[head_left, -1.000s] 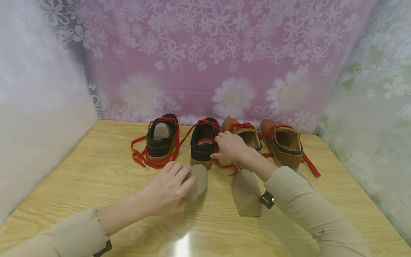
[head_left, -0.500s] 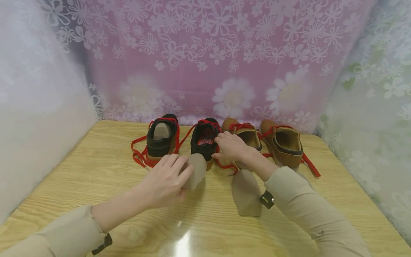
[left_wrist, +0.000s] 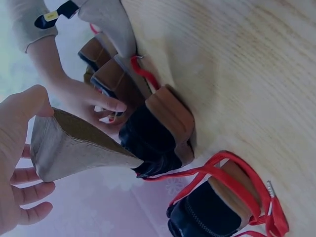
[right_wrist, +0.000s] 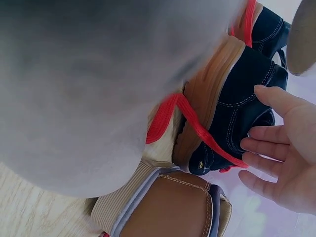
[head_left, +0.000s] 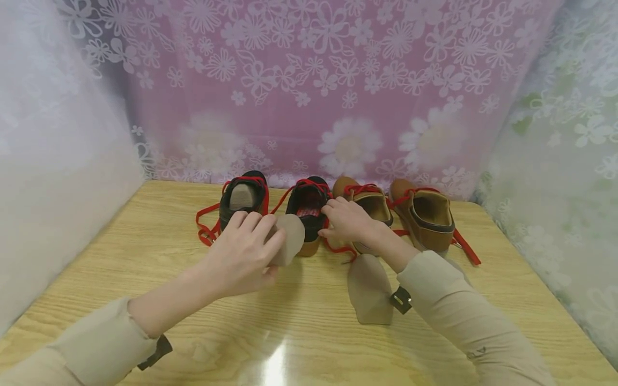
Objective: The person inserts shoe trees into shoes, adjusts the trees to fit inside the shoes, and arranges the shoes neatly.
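Insert (head_left: pixel 289 240), beige, one, pinched by its wide end between thumb and fingers of the left hand (head_left: pixel 241 249). Location, as I log it: left of the right hand (head_left: pixel 348 220), just before the second black shoe (head_left: pixel 313 229), long axis angled toward its opening. Right hand: fingers fairly straight along the shoe's side, gripping nothing I can see. Change since a second ago: insert and left hand higher, nearer; right hand unmoved.
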`<state>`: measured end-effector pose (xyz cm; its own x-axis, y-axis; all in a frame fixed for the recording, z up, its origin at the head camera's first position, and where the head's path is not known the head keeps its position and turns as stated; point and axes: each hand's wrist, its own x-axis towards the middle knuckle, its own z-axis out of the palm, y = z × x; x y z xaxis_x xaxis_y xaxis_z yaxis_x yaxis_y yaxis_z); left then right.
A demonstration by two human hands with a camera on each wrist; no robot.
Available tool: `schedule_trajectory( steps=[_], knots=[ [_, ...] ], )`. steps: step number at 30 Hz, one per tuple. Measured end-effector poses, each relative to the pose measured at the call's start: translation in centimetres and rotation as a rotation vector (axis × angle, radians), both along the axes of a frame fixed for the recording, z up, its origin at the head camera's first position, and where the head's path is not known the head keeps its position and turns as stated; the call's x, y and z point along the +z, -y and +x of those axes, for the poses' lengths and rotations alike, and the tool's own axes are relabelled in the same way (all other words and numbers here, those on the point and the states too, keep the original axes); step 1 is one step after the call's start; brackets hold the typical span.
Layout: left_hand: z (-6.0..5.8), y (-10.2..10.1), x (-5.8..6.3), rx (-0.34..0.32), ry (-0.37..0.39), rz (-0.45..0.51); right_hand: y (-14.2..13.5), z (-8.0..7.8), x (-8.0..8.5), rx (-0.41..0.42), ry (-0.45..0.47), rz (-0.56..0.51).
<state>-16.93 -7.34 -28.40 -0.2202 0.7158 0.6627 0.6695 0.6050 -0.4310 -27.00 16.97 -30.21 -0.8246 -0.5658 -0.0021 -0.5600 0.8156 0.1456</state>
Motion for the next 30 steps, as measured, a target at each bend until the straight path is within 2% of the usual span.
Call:
schedule_trajectory(
  steps=[6, 10, 19, 25, 30],
  knots=[
    [-0.2, 0.1, 1.3, -0.005, -0.035, 0.015, -0.1, 0.0, 0.3, 0.004, -0.013, -0.007],
    [-0.7, -0.2, 1.8, -0.020, -0.046, 0.025, -0.1, 0.1, 0.2, 0.005, -0.012, -0.017],
    [-2.1, -0.9, 1.6, -0.012, -0.076, 0.018, -0.1, 0.1, -0.2, 0.021, -0.024, -0.019],
    [-3.2, -1.1, 1.6, 0.022, -0.103, 0.010, -0.1, 0.0, -0.2, 0.025, -0.040, -0.004],
    [-4.1, -1.2, 1.6, 0.053, -0.084, 0.010, -0.1, -0.1, -0.1, 0.027, -0.039, 0.002]
  ],
)
